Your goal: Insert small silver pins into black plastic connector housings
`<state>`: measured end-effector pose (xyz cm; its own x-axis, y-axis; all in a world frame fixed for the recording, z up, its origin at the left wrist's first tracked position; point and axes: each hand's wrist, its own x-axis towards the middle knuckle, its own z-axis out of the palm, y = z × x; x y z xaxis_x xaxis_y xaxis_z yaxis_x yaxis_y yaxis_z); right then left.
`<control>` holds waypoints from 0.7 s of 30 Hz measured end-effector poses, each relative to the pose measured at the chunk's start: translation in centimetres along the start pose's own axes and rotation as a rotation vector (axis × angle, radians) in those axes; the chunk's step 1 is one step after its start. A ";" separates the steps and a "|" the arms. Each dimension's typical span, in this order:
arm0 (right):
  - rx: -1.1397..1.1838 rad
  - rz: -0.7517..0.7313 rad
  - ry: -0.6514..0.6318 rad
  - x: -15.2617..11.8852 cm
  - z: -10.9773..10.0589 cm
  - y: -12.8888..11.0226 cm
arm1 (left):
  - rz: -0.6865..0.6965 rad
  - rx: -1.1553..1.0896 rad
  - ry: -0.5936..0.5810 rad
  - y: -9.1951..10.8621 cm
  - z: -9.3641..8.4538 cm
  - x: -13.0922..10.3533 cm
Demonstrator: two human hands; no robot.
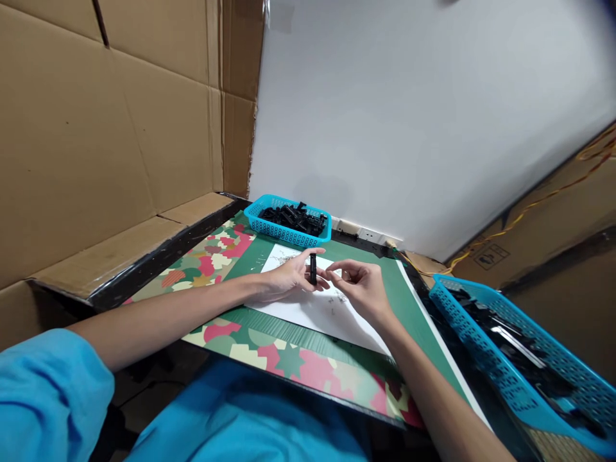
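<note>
Above a white paper sheet, my left hand grips a small black plastic part, held upright between thumb and fingers. My right hand is just to the right of it, thumb and index finger pinched together close to the part. Whatever the right fingertips pinch, if anything, is too small to make out. Many tiny pieces lie scattered on the sheet, some between the hands and some behind the left hand.
A blue basket of black plastic parts stands at the back of the table. Another blue basket with longer black parts is at the right. Cardboard walls rise on the left. Sockets and a yellow cable run along the white wall.
</note>
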<state>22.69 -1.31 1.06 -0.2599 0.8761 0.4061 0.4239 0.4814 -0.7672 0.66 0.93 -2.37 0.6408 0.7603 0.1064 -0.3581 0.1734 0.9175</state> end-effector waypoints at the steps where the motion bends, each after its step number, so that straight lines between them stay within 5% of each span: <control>1: -0.001 -0.002 0.002 0.0 -0.1 0.0 | 0.010 0.003 -0.010 0.1 0.0 -0.1; 21: -0.157 -0.159 -0.150 -0.5 0.0 0.1 | 0.149 0.199 -0.177 0.0 -0.5 0.0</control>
<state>22.88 -1.69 0.76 -0.4543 0.7811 0.4283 0.4940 0.6210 -0.6086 0.28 1.23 -2.55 0.7061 0.6439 0.2947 -0.3282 -0.0712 0.9419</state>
